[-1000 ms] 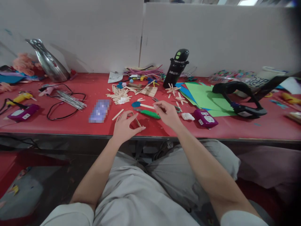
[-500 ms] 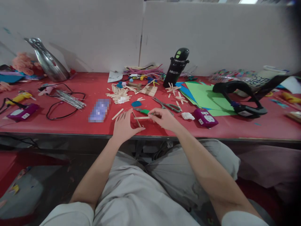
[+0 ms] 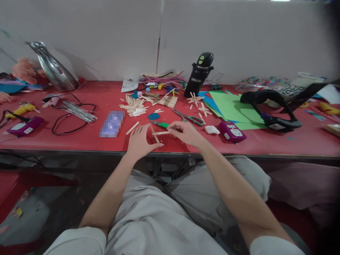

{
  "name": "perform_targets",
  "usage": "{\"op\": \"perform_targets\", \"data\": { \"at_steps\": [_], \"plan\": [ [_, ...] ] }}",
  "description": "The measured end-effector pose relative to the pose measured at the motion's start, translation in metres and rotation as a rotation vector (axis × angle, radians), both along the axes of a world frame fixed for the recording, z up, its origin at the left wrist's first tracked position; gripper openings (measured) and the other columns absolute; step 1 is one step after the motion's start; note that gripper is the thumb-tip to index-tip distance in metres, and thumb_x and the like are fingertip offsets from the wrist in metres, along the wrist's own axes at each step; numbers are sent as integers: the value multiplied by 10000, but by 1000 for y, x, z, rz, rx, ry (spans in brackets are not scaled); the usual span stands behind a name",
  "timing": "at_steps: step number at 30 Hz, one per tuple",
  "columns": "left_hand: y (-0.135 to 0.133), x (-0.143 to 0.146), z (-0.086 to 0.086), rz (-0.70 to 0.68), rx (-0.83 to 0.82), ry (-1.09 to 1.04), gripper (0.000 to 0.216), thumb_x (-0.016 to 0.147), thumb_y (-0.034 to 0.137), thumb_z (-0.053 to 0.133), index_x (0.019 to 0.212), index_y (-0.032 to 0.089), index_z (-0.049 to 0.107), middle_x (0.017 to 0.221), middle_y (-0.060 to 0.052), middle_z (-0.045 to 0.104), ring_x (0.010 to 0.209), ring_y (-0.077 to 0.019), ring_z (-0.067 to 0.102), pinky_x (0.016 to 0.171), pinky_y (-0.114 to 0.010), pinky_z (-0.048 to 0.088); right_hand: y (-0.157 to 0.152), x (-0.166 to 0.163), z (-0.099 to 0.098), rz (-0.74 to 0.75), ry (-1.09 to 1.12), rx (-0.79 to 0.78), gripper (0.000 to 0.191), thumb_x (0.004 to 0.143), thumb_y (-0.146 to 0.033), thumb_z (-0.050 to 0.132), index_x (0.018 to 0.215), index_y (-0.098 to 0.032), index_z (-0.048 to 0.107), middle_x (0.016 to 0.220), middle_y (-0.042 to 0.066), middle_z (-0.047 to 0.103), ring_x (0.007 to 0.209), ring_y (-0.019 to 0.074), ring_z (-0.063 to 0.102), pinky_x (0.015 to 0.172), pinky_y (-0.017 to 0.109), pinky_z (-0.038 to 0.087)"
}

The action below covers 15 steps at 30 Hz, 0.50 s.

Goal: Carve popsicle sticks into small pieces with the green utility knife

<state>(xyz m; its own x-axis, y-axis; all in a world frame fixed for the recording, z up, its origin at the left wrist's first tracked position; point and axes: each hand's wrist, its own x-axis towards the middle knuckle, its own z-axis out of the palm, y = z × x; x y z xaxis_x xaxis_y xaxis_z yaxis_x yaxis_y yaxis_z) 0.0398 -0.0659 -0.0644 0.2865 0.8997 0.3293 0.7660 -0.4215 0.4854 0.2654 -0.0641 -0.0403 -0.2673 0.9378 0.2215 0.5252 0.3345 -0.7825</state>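
Observation:
A wooden craft stick (image 3: 155, 134) spans the gap between the thumb and index finger of my left hand (image 3: 138, 142), which grips it by its two ends close above the table. The hand's other fingers stretch forward. My right hand (image 3: 186, 133) pinches the right end of a second craft stick (image 3: 160, 133), held level. Its left end meets the middle of the first stick; whether they are joined I cannot tell. Just behind lies a utility knife with a green handle (image 3: 163, 125). Left of my left hand is a loose craft stick (image 3: 132, 128).
Scissors (image 3: 195, 119), crumpled white tissue (image 3: 211, 130) and a purple box (image 3: 232, 132) lie to the right. Behind are a pile of craft sticks (image 3: 132, 105) and a black bottle (image 3: 198, 78). A blurred purple item (image 3: 112, 124) and metal wires (image 3: 79, 111) lie left on the red table (image 3: 66, 141).
The stick in my left hand has turned, so that its broad face shows more. My right hand and its stick have shifted only slightly to the right.

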Motion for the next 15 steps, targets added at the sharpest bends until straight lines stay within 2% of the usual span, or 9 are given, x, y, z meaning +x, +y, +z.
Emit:
{"op": "perform_targets", "data": {
  "at_steps": [6, 11, 15],
  "plan": [
    [-1, -1, 2, -28, 11, 15, 838, 661, 615, 768, 1351, 235, 481, 1401, -101, 579, 1350, -342, 482, 1128, -512, 380, 1, -1, -2, 0, -18, -13, 226, 869, -384, 559, 811, -184, 646, 631, 8, 607, 566, 149, 537, 576, 292, 411],
    [-1, 1, 1, -45, 80, 90, 541, 760, 458, 684, 1251, 261, 573, 1402, -54, 577, 1327, -312, 501, 1122, -507, 378, 2, 1, -4, -10, -10, 35, 229, 891, -375, 538, 824, -180, 637, 652, 15, 623, 580, 144, 537, 597, 290, 412],
    [-2, 3, -1, -3, 126, 135, 405, 768, 340, 634, 1164, 252, 636, 1348, -51, 614, 1294, -306, 525, 1104, -510, 383, 2, 2, -3, -9, -2, 36, 230, 895, -372, 531, 813, -180, 627, 654, 20, 627, 574, 141, 531, 597, 291, 414]
  ]
}}
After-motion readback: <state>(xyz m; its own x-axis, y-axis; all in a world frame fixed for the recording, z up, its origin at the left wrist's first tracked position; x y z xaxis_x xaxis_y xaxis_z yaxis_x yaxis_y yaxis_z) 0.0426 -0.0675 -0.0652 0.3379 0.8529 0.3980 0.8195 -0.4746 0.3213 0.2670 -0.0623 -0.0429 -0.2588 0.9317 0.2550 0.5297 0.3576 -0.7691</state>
